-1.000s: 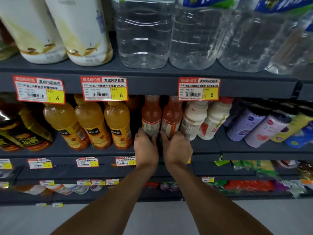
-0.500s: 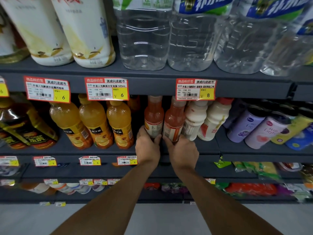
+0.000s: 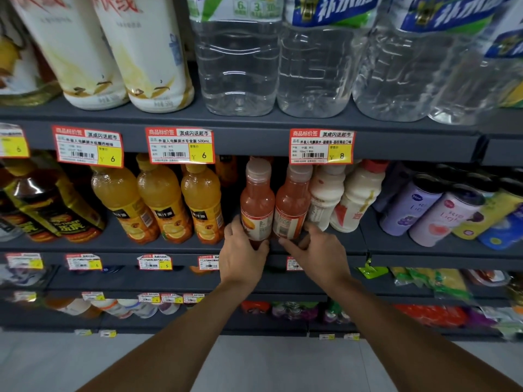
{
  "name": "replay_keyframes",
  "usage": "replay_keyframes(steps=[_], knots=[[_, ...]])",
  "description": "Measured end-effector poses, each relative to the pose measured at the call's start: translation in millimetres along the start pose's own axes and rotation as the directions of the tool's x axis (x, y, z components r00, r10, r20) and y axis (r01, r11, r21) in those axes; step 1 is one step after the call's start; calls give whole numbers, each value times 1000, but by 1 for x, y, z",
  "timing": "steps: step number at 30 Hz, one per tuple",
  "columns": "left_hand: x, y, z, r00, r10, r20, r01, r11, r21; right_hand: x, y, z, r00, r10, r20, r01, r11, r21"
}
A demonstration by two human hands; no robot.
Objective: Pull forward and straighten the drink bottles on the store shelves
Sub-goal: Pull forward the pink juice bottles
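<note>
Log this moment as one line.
left hand: grips left pink bottle | right hand: grips right pink bottle | both: standing on middle shelf, next to white bottles

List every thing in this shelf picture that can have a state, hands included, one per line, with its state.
Left pink bottle: upright, capped, gripped near the base.
Right pink bottle: upright, gripped near the base, cap partly behind a price tag.
Left hand: grips the left pink bottle.
Right hand: grips the right pink bottle.
Orange juice bottles: upright, capped, untouched.
Water bottles: upright, caps out of view.
</note>
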State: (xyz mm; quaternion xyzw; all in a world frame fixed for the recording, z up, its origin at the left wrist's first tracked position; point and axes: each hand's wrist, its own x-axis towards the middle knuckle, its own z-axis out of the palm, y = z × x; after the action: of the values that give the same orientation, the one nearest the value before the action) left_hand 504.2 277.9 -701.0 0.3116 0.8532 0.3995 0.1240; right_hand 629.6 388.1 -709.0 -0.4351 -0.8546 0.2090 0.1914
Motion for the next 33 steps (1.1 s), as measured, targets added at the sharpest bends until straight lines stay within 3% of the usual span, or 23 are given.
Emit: replay_keyframes(steps=[3,8,12,16,25,30,33], knots=[[3,-3,-2,999,34,34,-31,997,-77,2,-9,7,999,39,-21,-39,999,0],[0,-3,3,997,-67,-25,63,989,-137,-3,-25,15,977,173,-122,-173,985,5],[-9,4,9,992,-111,-53,104,987,-126,-10,-29,17,977,207,-58,-204,977,52],[-9,1,6,994,-105,-31,101,987,-123,-12,-22,15,990,130,48,-138,965,222],[-7,-2,5,994,-105,-14,104,994,-44,0,-25,12,994,109,18,-110,983,149],[-11,-8,1,998,-53,-21,52,998,-23,-1,-17,12,989,48,141,-82,966,247],[-9,-12,0,998,-51,-42,50,998,-31,2,-11,14,990,34,133,-68,962,264]])
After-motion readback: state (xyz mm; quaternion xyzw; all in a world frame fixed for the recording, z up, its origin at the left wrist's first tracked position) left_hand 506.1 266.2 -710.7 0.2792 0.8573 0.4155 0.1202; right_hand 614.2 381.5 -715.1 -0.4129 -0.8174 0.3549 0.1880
